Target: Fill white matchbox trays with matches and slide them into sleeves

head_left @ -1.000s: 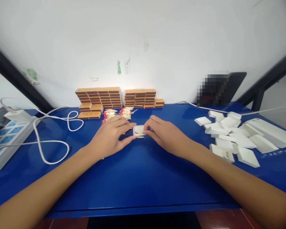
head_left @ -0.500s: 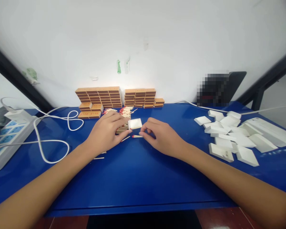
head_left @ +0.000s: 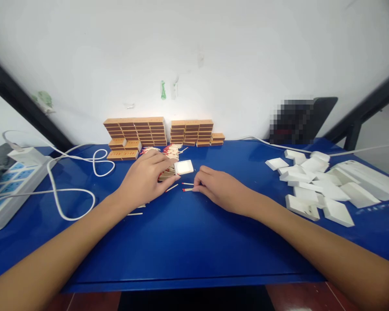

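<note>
My left hand (head_left: pixel 148 175) is closed on the near left end of a small white matchbox tray (head_left: pixel 183 167), held between thumb and fingers. A heap of red-tipped matches (head_left: pixel 173 151) lies under and behind that hand, partly hidden by it. To the right of the tray, my right hand (head_left: pixel 214 185) is low over the table with thumb and fingertips pinched on matches (head_left: pixel 188 190), their red heads pointing left. Another match shows just behind them; I cannot tell whether the fingers touch it. A loose match (head_left: pixel 172 188) lies between the hands.
Matchboxes (head_left: pixel 136 129) are stacked along the wall, with a second stack (head_left: pixel 192 133) beside them. White trays (head_left: pixel 330 190) lie piled at the right on the blue table (head_left: pixel 194 242). A power strip (head_left: pixel 17 185) and white cable (head_left: pixel 92 201) occupy the left. A dark, partly blurred object (head_left: pixel 324 116) leans at the back right.
My right hand has moved slightly toward me, and the matches at its fingertips now show a gap between them. The left hand keeps hold of the matchbox tray in nearly the same place.
</note>
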{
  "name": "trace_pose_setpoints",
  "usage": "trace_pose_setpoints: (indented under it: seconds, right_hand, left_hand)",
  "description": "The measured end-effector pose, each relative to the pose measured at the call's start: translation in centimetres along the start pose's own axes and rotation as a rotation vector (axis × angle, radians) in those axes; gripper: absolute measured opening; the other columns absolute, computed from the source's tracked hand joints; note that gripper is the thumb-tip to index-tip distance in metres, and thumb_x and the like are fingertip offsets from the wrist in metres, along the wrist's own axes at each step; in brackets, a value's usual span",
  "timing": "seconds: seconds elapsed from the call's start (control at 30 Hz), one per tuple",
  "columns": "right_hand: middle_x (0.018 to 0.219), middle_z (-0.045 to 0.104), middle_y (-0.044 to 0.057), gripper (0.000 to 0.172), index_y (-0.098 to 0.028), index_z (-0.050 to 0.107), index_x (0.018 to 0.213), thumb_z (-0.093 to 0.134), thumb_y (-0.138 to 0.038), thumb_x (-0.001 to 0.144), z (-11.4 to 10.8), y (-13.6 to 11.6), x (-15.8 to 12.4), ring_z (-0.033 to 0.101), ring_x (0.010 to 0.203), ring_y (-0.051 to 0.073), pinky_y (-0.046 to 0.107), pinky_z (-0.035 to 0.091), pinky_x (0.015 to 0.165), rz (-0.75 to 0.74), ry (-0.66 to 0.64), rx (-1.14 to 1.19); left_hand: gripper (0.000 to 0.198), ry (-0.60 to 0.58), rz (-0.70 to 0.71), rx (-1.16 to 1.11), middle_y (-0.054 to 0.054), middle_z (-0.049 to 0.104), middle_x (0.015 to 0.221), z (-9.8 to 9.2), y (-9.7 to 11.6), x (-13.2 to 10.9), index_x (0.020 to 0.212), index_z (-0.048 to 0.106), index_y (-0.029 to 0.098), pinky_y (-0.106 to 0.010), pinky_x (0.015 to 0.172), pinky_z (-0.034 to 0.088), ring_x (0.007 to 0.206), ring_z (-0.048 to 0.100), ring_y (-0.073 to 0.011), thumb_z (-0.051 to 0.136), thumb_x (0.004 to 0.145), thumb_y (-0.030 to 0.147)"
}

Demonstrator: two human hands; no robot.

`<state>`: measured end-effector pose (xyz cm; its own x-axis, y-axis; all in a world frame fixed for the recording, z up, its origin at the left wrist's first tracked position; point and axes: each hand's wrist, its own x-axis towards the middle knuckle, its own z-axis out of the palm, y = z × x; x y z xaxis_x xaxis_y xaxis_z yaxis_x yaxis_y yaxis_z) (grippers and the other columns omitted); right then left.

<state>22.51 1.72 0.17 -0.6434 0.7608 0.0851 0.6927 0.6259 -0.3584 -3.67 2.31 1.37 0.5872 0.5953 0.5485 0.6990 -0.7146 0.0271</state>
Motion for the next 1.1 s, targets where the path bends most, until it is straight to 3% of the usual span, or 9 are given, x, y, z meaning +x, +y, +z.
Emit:
trace_pose_setpoints:
  seconds: [0.1,0.3,0.5,0.73,0.87,1.1]
  right_hand:
    - [0.106,0.064,0.007,0.015,-0.019,0.064,0.098,0.054,-0.021,0.109,-0.5,0.3,-0.3,0.06,0.081,0.017,0.031,0.043,0.074,-0.029,0.019,0.023]
    - [0.106,0.062,0.006,0.013,-0.021,0.061,0.101,0.053,-0.024,0.11,-1.5,0.4,-0.3,0.057,0.082,0.018,0.032,0.042,0.074,0.005,0.225,0.079]
    - [0.107,0.064,0.006,0.008,-0.02,0.064,0.104,0.057,-0.024,0.108,-0.7,0.2,-0.1,0.059,0.084,0.018,0.031,0.042,0.073,-0.03,0.219,0.021]
    - [0.102,0.066,0.004,0.008,-0.021,0.068,0.102,0.061,-0.023,0.106,-0.2,0.4,-0.1,0.06,0.081,0.016,0.029,0.04,0.07,-0.051,0.282,0.021]
    - [0.099,0.065,0.003,0.008,-0.022,0.069,0.101,0.063,-0.026,0.105,0.0,0.2,-0.1,0.058,0.076,0.015,0.03,0.041,0.07,-0.02,0.347,0.052]
    - [0.098,0.064,0.006,0.008,-0.019,0.067,0.096,0.066,-0.02,0.104,0.5,0.2,0.3,0.059,0.092,0.02,0.032,0.045,0.081,-0.019,0.155,0.035]
  left_hand:
    - [0.033,-0.027,0.0,-0.005,-0.011,0.078,0.109,0.1,-0.2,-0.1,0.124,0.076,0.017,-0.048,0.099,0.057,0.108,0.068,-0.0305,0.071,0.101,0.04]
    - [0.031,-0.073,0.02,-0.093,-0.011,0.078,0.112,0.2,0.3,-0.2,0.126,0.075,0.02,-0.046,0.096,0.058,0.107,0.069,-0.0287,0.07,0.102,0.038]
    - [0.031,-0.049,0.064,-0.136,-0.011,0.078,0.112,-0.2,1.0,0.0,0.128,0.075,0.018,-0.046,0.099,0.058,0.11,0.07,-0.028,0.068,0.104,0.035]
    - [0.031,-0.102,0.053,-0.125,-0.012,0.078,0.112,-0.1,0.8,0.0,0.126,0.076,0.019,-0.046,0.098,0.058,0.108,0.069,-0.0284,0.069,0.103,0.038]
    - [0.033,-0.044,0.013,-0.051,-0.012,0.078,0.109,-0.3,0.0,0.1,0.128,0.076,0.019,-0.049,0.099,0.057,0.107,0.069,-0.0302,0.068,0.102,0.039]
    - [0.036,-0.001,-0.025,0.044,-0.013,0.078,0.108,-0.4,-0.9,0.2,0.124,0.076,0.014,-0.048,0.096,0.056,0.105,0.068,-0.0308,0.068,0.102,0.042]
